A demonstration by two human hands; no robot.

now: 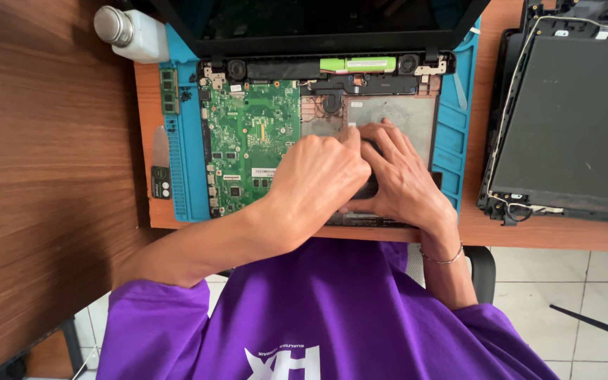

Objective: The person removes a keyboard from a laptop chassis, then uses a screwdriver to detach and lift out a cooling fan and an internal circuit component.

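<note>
- A dark flat part (369, 184), mostly hidden, sat in the near-right bay of the opened black laptop base (388, 116); its axis and heading couldn't be told.
- Left hand (321, 176) and right hand (402, 176) pressed on it, fingers curled, touching.
- Best kept level, with even pressure, clear of the green circuit board (251, 141) to the left.

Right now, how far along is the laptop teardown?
Done: bottom cover off, green motherboard exposed, a RAM stick laid out on the blue mat. In hand: left hand and right hand press together on a dark part in the right bay. Left: motherboard and speakers not yet removed.
</note>
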